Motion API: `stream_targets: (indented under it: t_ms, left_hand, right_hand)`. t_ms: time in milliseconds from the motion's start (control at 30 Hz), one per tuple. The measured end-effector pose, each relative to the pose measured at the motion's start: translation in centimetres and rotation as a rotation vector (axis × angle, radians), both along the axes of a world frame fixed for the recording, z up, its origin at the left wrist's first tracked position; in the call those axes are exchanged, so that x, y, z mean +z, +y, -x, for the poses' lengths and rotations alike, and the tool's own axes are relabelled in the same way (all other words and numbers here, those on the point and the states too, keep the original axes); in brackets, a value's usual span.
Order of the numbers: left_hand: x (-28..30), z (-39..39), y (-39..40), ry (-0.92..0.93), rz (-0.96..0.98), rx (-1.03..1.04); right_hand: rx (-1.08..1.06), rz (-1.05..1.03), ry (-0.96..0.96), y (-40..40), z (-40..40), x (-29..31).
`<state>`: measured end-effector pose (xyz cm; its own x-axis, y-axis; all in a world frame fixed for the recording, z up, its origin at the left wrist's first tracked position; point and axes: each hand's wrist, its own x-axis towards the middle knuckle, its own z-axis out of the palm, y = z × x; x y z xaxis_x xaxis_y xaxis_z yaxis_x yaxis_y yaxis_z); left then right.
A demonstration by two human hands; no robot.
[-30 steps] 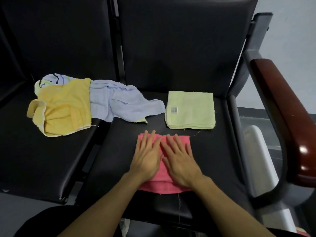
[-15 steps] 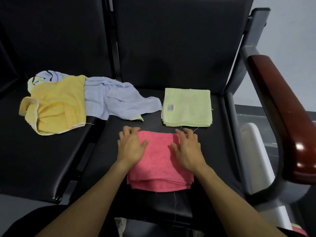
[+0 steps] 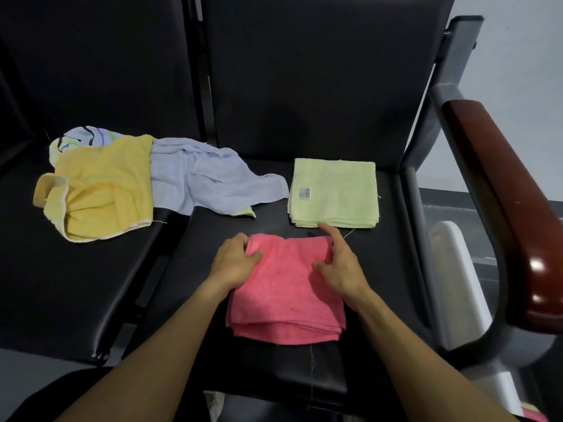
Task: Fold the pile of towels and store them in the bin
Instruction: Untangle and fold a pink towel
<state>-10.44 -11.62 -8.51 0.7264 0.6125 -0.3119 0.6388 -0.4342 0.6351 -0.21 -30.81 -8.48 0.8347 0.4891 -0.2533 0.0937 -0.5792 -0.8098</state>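
Both hands moved from flat pressing to the far corners: left hand (image 3: 236, 263) and right hand (image 3: 341, 269) each have a grip clamped on the folded pink towel (image 3: 286, 296), likely lifting next.

The left hand (image 3: 234, 263) hides the far left corner of the pink towel (image 3: 286, 293), and its fingertips are tucked out of sight under the edge. The right hand (image 3: 341, 269) covers part of the towel's right side. The small label (image 3: 305, 193) on the green towel (image 3: 333, 193), just past the pink towel, is too tiny to read. To the left of the pink towel, the yellow towel (image 3: 100, 190) covers part of the blue towel (image 3: 207, 181) and most of a striped cloth (image 3: 77, 140). To the right, a white thing (image 3: 457, 269) sits partly behind the chair arm (image 3: 502, 190). Both forearms run off the bottom edge.
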Motion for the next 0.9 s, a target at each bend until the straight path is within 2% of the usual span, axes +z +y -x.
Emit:
stream_targets:
  t_ms: [167, 300, 467, 567, 800, 900]
  left_hand:
    - [0.8, 0.4, 0.0, -0.056, 0.059, -0.042]
    - [0.8, 0.4, -0.2, 0.018, 0.090, -0.066]
    - [1.2, 0.4, -0.8, -0.195, 0.041, -0.096]
    - [1.5, 0.2, -0.9, -0.220, -0.017, -0.154]
    - [2.8, -0.5, -1.4, -0.391, 0.113, -0.053]
    - [4.1, -1.9, -1.5, -0.484, 0.055, -0.040]
  right_hand:
    - [-0.020, -0.111, 0.059, -0.3, -0.5, 0.2]
    - [-0.045, -0.093, 0.084, -0.5, -0.5, 0.5]
    - [-0.075, -0.157, -0.002, -0.5, -0.3, 1.3]
    - [-0.108, -0.170, -0.042, -0.6, -0.5, 1.3]
    - [-0.183, -0.289, -0.100, -0.8, -0.4, 2.8]
    - [-0.217, -0.351, -0.121, -1.0, -1.5, 4.1]
